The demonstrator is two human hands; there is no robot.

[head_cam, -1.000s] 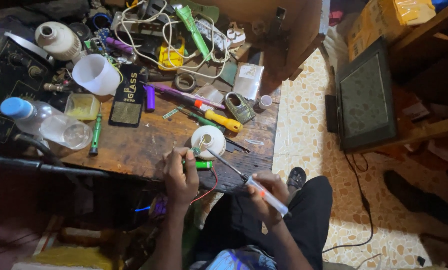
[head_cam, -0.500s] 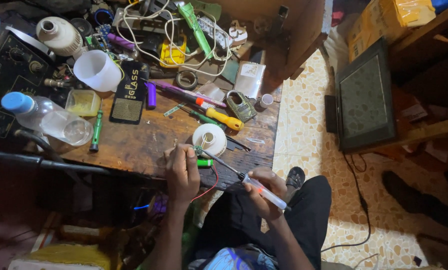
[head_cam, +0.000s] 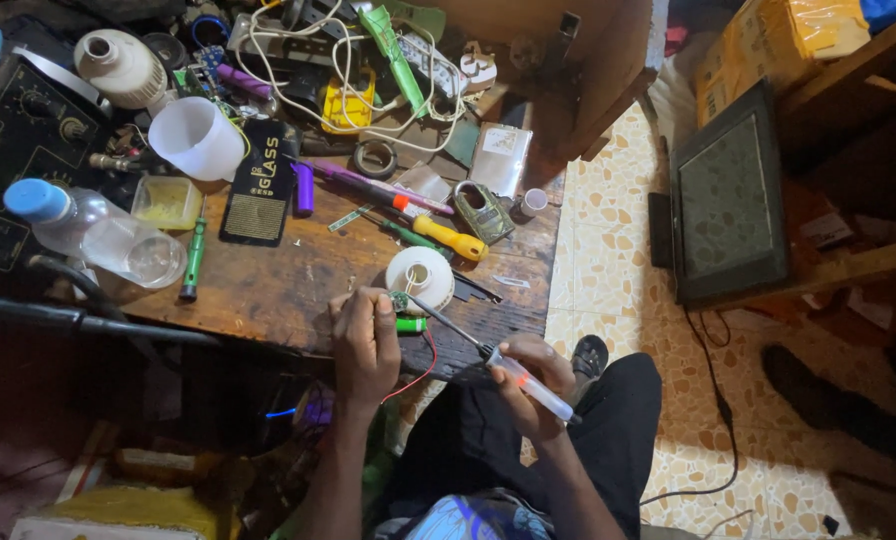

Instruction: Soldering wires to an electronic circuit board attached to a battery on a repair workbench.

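Your left hand [head_cam: 366, 345] is pinching a small green part [head_cam: 404, 322] with red wire at the wooden surface's [head_cam: 298, 280] front edge, while your right hand's [head_cam: 528, 385] grip is closing around a clear-handled screwdriver [head_cam: 513, 372], tip touching it.

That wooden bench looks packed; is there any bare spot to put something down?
Bare wood shows between the black card, the green pen and the left hand. A smaller patch lies right of the white tape roll. The back, among the white cables, is crowded.
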